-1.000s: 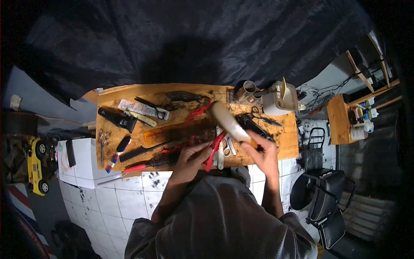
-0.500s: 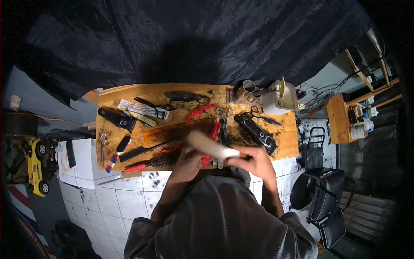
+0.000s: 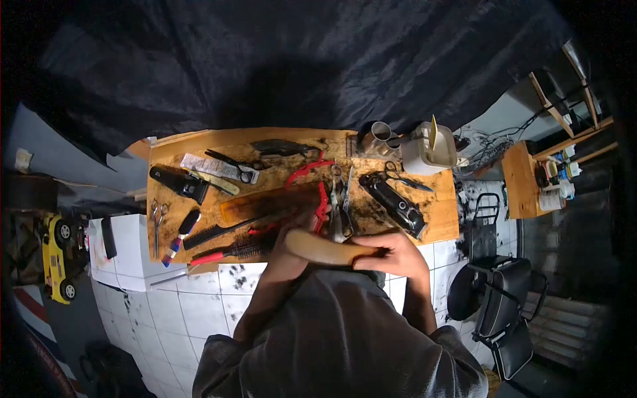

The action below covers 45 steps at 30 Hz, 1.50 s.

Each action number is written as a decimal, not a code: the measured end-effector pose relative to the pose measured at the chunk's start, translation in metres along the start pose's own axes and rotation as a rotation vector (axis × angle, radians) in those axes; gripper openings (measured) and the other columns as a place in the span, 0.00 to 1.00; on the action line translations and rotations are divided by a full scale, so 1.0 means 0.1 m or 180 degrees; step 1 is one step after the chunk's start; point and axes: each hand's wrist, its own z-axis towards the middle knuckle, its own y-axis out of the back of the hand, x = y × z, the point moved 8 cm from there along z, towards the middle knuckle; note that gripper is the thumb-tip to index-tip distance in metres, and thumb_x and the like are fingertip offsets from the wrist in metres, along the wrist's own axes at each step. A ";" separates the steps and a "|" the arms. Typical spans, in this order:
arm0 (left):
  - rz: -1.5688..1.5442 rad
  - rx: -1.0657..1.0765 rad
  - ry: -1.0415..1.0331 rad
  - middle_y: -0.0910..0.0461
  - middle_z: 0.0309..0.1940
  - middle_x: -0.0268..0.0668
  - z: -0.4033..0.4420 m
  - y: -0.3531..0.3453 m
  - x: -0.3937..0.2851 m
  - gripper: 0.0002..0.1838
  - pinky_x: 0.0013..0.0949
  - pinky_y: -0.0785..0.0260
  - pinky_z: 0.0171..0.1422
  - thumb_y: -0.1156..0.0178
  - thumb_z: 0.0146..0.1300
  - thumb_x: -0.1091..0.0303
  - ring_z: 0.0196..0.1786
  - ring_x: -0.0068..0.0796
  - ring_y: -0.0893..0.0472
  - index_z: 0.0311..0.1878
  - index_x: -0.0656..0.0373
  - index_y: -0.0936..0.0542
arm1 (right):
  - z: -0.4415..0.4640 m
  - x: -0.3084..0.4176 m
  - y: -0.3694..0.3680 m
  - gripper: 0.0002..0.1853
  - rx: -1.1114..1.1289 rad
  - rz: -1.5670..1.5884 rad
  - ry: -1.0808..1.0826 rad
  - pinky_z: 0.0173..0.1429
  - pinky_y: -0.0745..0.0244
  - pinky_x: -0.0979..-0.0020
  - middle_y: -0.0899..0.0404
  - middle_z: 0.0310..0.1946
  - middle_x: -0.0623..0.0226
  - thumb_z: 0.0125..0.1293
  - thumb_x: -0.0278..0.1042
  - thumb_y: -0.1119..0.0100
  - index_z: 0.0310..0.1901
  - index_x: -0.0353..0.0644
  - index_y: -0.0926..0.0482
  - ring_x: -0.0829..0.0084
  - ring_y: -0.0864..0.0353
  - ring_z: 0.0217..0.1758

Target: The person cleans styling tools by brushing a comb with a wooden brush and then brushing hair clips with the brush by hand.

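Observation:
My right hand (image 3: 401,257) is closed around the short dark handle of a brush (image 3: 322,249). Its long, pale tan bristle head points left, in front of my left hand (image 3: 285,264). Partly hidden by the bristles, my left hand has its fingers closed on a red hair clip (image 3: 322,204), which stands up from them over the table. Beneath and beyond the hands lie a brown comb (image 3: 249,209), a black comb (image 3: 211,235) and a round brush with a red handle (image 3: 229,253). Scissors (image 3: 337,196) lie just right of the clip.
Hair clippings dot the wooden table (image 3: 438,205). On it are a black clipper (image 3: 395,205), a trimmer (image 3: 178,184), another red clip (image 3: 308,169), a metal cup (image 3: 381,131) and a white container (image 3: 428,152). A black chair (image 3: 503,302) stands at right, a white box (image 3: 126,252) at left.
The brush has swung lower toward my body, its bristle head now lying nearly level across my left hand. The red clip has shifted slightly left and up.

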 end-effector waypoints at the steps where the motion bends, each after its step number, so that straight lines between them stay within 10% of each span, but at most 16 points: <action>1: 0.0161 0.0013 0.0014 0.25 0.54 0.34 0.01 0.01 0.00 0.19 0.33 0.29 0.57 0.46 0.70 0.62 0.51 0.25 0.23 0.60 0.59 0.29 | 0.00 -0.04 -0.08 0.25 0.0161 -0.0003 -0.0105 0.51 0.26 0.75 0.16 0.44 0.56 0.49 0.29 0.25 0.49 0.31 0.20 0.77 0.19 0.45; 15: -0.0660 0.0739 0.0592 0.26 0.41 0.31 -0.13 -0.38 0.01 0.19 0.27 0.29 0.49 0.49 0.71 0.64 0.42 0.20 0.26 0.62 0.63 0.30 | -0.10 -0.04 0.63 0.22 -0.2343 -0.0026 0.0147 0.46 0.26 0.76 0.16 0.36 0.57 0.59 0.34 0.31 0.50 0.28 0.22 0.78 0.21 0.38; 25: 0.1996 0.0399 -0.0455 0.20 0.39 0.34 0.00 -0.72 -0.26 0.24 0.23 0.28 0.48 0.44 0.69 0.67 0.39 0.17 0.21 0.65 0.66 0.33 | -0.47 -0.18 0.74 0.19 -0.3032 0.0709 0.0364 0.39 0.30 0.80 0.21 0.33 0.70 0.62 0.30 0.35 0.52 0.29 0.24 0.84 0.26 0.34; 34: 0.2892 0.0705 -0.1386 0.25 0.28 0.24 0.26 -1.59 -0.48 0.18 0.16 0.48 0.24 0.44 0.68 0.68 0.22 0.06 0.39 0.58 0.63 0.27 | -0.75 -0.40 0.96 0.17 -0.3599 0.0965 0.0205 0.34 0.33 0.81 0.24 0.28 0.74 0.64 0.31 0.37 0.52 0.30 0.23 0.86 0.29 0.29; 45: 0.3698 0.1004 -0.2312 0.25 0.41 0.38 0.55 -2.26 -0.62 0.14 0.24 0.31 0.37 0.43 0.65 0.72 0.35 0.22 0.23 0.54 0.62 0.24 | -0.98 -0.51 1.24 0.18 -0.4157 0.1429 0.0185 0.28 0.36 0.83 0.26 0.24 0.77 0.66 0.34 0.39 0.54 0.33 0.24 0.87 0.30 0.24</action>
